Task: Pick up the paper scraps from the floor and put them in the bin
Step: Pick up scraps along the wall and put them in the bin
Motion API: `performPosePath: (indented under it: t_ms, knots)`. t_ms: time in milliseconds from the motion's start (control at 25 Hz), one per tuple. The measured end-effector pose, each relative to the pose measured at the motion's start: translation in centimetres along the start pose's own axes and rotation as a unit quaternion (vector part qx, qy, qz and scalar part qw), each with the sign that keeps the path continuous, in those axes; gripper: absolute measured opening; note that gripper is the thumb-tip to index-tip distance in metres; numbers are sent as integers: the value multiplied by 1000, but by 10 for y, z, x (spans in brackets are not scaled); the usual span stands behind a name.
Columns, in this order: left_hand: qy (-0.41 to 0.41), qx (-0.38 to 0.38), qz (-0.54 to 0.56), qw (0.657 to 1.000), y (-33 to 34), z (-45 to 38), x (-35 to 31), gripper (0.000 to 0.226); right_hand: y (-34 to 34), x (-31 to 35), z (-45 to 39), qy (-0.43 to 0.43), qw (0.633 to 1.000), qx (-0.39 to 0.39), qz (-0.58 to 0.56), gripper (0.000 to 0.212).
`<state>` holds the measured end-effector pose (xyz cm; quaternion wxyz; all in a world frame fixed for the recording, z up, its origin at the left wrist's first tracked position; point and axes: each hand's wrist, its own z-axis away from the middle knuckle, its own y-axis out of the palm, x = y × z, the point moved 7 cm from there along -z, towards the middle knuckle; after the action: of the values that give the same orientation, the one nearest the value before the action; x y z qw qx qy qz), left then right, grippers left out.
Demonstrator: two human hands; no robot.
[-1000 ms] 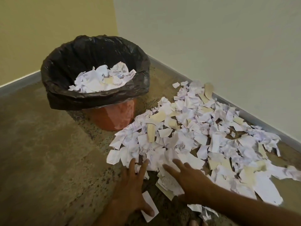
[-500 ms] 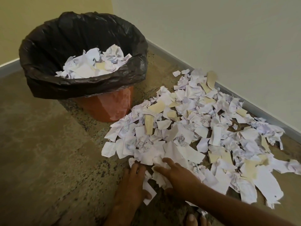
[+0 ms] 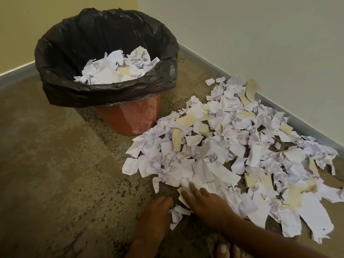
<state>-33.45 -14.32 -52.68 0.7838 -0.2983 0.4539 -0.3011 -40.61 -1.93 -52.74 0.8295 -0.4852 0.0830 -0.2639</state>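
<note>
The right hand (image 3: pixel 206 203) is lying palm down, fingers extended, on the near edge of the paper scraps (image 3: pixel 232 151), pressing them without gripping. The left hand (image 3: pixel 155 215) is resting just beside it on the floor (image 3: pixel 55 174); whether it is holding anything cannot be told. The scraps are spreading ahead and right of both hands. The bin (image 3: pixel 130 116), part-filled, is standing ahead and left of the hands.
</note>
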Motion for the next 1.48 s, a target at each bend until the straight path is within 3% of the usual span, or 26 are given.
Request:
performPosePath:
  t_ms: [120, 200, 400, 560, 680, 880, 1040, 1200, 1360, 1480]
  knots:
    - [-22, -10, 37, 999, 0, 0, 4, 31, -18, -3, 2, -5, 999, -9, -36, 66]
    - [-41, -11, 67, 997, -3, -2, 8, 29, -37, -10, 5, 17, 992, -66, -103, 58]
    - [-101, -19, 194, 976, -33, 0, 16, 20, -80, -36, 25, 81, 915, -192, -345, 37]
    - [-37, -93, 237, 966, -96, 1, -8, 22, -133, -54, 52, 136, 847, -258, -444, 30]
    - [0, -146, 313, 938, -159, 5, -34, 20, -187, -60, 70, 154, 782, -288, -531, 28]
    - [84, -259, 358, 893, -283, 32, -76, 18, -310, -51, 84, 80, 745, -387, -537, 31]
    - [109, -376, 314, 865, -372, 28, -77, 19, -399, -25, 68, -10, 772, -425, -473, 34]
    - [76, -442, 226, 865, -424, -5, -56, 19, -465, 4, 19, -62, 827, -452, -328, 40]
    - [-6, -438, 139, 888, -434, -39, -28, 25, -480, 35, -44, -54, 897, -418, -136, 34]
    - [-56, -341, 64, 936, -421, -61, -17, 57, -448, 35, -93, -10, 939, -341, -47, 65]
